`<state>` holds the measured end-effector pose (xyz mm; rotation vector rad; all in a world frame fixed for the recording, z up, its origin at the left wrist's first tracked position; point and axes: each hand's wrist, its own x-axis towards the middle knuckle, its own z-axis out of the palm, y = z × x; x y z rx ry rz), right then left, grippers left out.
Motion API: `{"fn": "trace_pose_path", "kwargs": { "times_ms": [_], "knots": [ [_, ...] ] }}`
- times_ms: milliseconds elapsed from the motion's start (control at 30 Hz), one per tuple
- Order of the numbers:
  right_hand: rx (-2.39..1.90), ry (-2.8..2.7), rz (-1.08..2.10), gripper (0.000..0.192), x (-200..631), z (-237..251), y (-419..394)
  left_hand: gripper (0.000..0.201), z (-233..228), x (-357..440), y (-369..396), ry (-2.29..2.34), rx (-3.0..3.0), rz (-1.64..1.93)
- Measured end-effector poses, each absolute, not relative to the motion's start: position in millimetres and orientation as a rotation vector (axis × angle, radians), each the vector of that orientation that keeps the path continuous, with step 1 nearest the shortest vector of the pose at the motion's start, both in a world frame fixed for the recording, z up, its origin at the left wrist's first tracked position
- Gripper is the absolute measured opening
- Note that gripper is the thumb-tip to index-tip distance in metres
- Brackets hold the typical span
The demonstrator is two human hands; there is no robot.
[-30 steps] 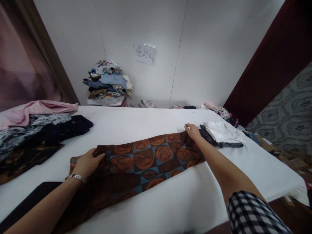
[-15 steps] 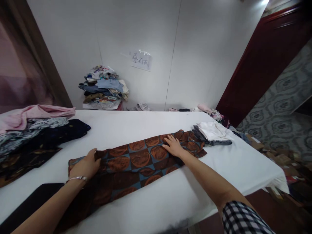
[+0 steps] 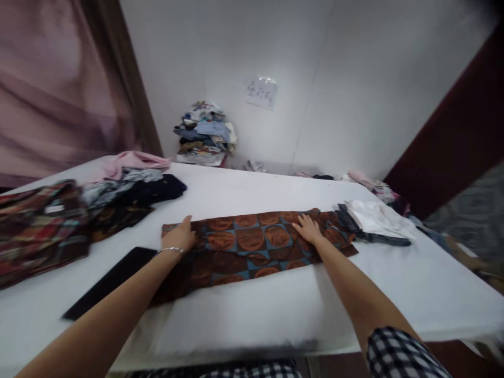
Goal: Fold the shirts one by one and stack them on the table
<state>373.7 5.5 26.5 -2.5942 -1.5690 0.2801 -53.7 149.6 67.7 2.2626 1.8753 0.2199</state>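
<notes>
A brown cloth with orange circles on blue squares (image 3: 252, 245) lies folded into a long strip across the white table (image 3: 275, 310). My left hand (image 3: 179, 239) rests flat on the strip's left end, a bracelet on its wrist. My right hand (image 3: 307, 229) lies flat with fingers spread on the right part of the strip. Neither hand grips the cloth.
A heap of dark, patterned and pink clothes (image 3: 79, 210) lies at the left. A flat black object (image 3: 106, 281) lies near my left forearm. White and grey folded cloths (image 3: 374, 220) sit at the strip's right end. A pile of clothes (image 3: 205, 134) stands by the wall.
The view has swung left, showing more of the left heap. My right hand has slid a little along the strip, still flat. My left hand stays on the left end.
</notes>
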Motion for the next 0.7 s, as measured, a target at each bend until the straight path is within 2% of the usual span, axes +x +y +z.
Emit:
{"fn": "trace_pose_path", "kwargs": {
  "times_ms": [100,200,367,533,700],
  "knots": [
    [-2.557,-1.565,0.214,0.061,363.0,32.6,9.5,0.06,75.2,-60.2,144.2,1.906,2.216,0.181],
    [-2.309,-1.718,0.054,0.061,323.0,39.9,9.7,0.058,81.9,-70.0,138.7,1.957,2.18,0.239],
    [-1.929,-1.991,0.113,0.061,239.1,38.8,-2.5,0.056,94.5,-91.7,131.5,2.019,2.152,0.341],
    [-1.981,-2.115,0.195,0.062,214.6,18.9,-6.9,0.056,104.5,-117.8,128.7,2.085,2.082,0.357],
    [-1.988,-2.172,0.139,0.058,217.2,2.3,-7.9,0.055,97.8,-126.6,121.9,2.08,2.035,0.276]
  ]
}}
